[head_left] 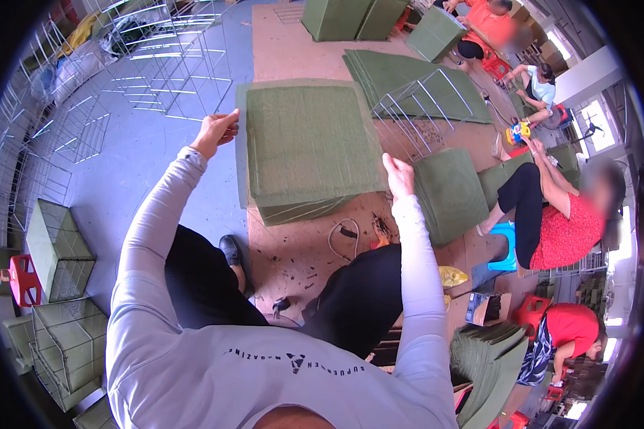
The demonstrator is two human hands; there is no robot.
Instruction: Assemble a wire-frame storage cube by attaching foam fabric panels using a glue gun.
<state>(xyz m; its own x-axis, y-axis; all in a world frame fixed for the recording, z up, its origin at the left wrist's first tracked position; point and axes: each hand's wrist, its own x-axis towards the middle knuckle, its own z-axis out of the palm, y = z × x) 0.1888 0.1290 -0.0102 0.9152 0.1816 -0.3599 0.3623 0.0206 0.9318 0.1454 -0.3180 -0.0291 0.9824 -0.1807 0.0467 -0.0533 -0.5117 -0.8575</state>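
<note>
Green felt panel, left hand and right hand pinching edges

Blue-grey workshop floor | brown cardboard sheets spread across it | white wire frames stacked left | daylight through right-hand windows

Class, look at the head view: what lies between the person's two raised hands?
In the head view, a square green mat spans the gap: the left hand holds its left edge, the right hand its right edge.
</note>
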